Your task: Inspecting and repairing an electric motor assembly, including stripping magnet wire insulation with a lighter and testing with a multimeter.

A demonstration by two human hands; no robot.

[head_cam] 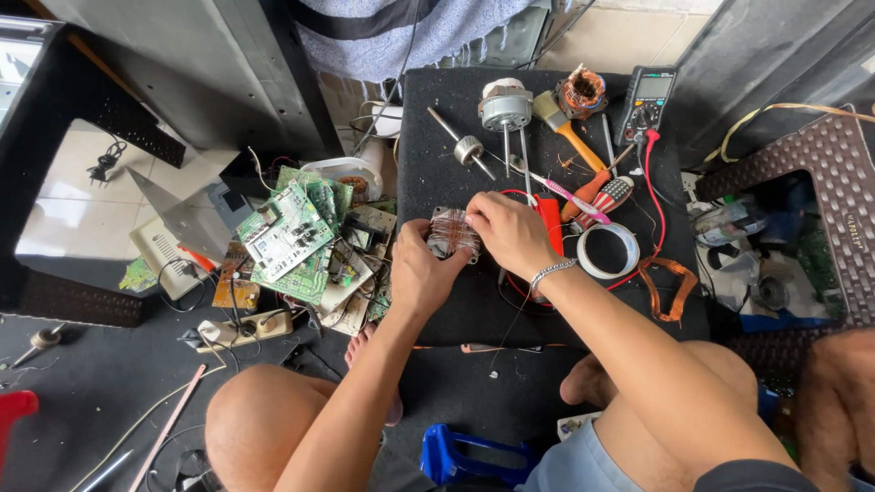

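Black tabletop (437, 173) strewn with motor parts and tools.
At its front edge, left hand (417, 273) and right hand (510, 232) each close their grip on a copper-wound coil (453, 232).

Pale tiled floor (64, 196) in daylight; brown woven stool (843, 182) at right.

Tools (583, 187) crowd the right; bare mat (437, 164) lies left.

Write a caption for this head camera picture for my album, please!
Two bare hands, left hand and right hand, hold a copper-wound motor stator over a black mat.
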